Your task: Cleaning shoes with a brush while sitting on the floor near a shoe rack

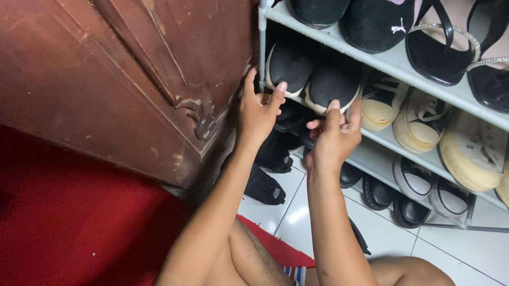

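Black sandals [485, 52] cut by the top edge; dark shoes [278, 151] hidden behind the left hand [258, 114].

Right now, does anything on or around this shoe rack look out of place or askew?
Yes. A few black shoes lie loosely heaped on the tiled floor beside the rack's corner post, not shelved in pairs. The wooden door shows chipped, scuffed paint.

Dim, even indoor light; a soft glare patch on the white floor tiles [297, 216]; deep shadow under the shoe rack [393, 66]; sharp focus.
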